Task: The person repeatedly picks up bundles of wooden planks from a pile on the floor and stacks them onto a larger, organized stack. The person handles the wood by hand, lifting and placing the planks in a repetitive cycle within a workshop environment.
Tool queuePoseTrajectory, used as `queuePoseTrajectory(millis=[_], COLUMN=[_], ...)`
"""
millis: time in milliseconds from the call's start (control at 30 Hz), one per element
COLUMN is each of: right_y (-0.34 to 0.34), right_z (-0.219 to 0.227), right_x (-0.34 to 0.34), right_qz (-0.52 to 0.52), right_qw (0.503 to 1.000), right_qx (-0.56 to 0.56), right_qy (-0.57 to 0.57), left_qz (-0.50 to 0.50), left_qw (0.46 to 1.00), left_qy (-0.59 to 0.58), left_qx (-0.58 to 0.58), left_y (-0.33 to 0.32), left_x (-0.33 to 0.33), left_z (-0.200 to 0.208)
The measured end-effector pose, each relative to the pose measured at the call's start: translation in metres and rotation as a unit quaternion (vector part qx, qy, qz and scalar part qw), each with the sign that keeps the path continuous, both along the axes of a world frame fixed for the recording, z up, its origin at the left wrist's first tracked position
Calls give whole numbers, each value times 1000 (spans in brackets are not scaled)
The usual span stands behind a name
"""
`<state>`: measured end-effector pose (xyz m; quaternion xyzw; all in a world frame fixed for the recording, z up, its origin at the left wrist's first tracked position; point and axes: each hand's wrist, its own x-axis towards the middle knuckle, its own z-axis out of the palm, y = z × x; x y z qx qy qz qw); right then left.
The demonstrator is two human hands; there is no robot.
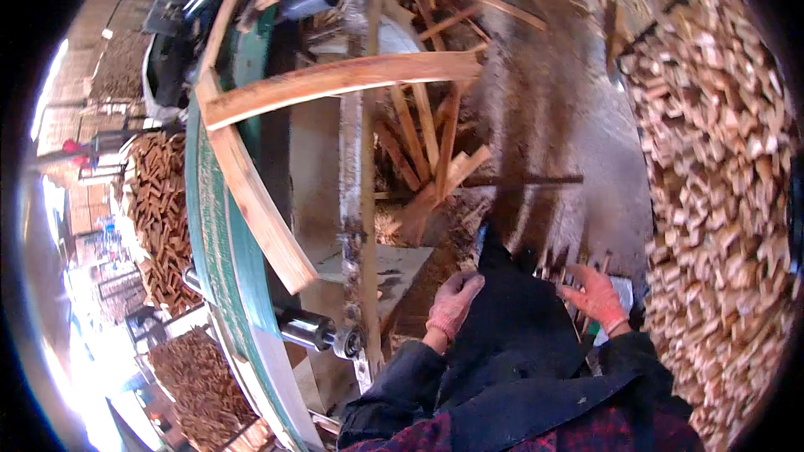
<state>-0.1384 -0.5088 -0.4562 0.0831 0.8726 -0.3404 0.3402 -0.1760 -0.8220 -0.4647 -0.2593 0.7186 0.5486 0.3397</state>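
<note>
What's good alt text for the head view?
Pink-gloved left hand and pink-gloved right hand, held apart, nothing visibly gripped. Up and left, two long brown wooden planks overlap on a long green machine frame; a large heap of small brown wood blocks fills the right.

Strong daylight enters from the left, burning the near left side to featureless white, while the black apron [511, 318] sinks into shadow with little detail. Glare gleams on the metal cylinder [306, 331]. Dark streaks and a pale sheen cross the floor [611, 192]. The left hand [455, 305] and right hand [596, 295] look soft-edged; fisheye distortion bows the green frame [219, 226], and black vignetting swallows the corners.
</note>
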Motion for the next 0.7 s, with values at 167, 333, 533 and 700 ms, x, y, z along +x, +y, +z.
queuePoseTrajectory(millis=[167,333,533,700], right_y=[-14,-19,0,46], right_z=[11,-7,13,-9], right_x=[-34,-48,-93,-93], right_qz=[-45,-35,30,97], right_qw=[998,997,997,995], right_qx=[-41,-70,-52,-36], right_qy=[-30,4,-45,10], left_qz=[18,58,-32,-91], left_qw=[987,974,847,696], left_qy=[140,205,431,456], left_qx=[-82,-75,-310,-547], left_y=[-1,-11,0,-18], left_x=[-65,-101,-84,-178], left_z=[23,48,58,90])
